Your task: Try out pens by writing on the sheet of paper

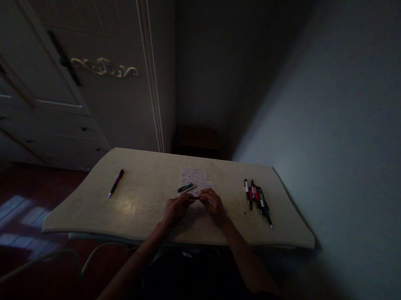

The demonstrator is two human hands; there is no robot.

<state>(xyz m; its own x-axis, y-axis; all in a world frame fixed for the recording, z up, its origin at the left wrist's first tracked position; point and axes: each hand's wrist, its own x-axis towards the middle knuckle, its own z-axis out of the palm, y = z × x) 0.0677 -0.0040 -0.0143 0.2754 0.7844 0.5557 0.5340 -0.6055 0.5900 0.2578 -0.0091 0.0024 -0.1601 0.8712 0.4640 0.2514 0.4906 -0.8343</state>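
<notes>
Near the table's middle, my left hand (177,208) and my right hand (214,207) meet over the front of some papers. Between their fingertips is a slim dark pen part (195,198), pinched from both sides; its ends are hidden by the fingers. Just beyond my left hand lies a teal pen barrel (185,187) with a thin pen refill (189,190) beside it. Both lie at the edge of handwritten paper sheets (192,173), which partly overlap.
On the white table (145,164), a purple pen (116,183) lies to the left. A group of several pens (257,198) lies to the right, with a tiny dark piece (245,213) near it. A wardrobe (121,109) stands behind left; a wall (351,132) borders the right.
</notes>
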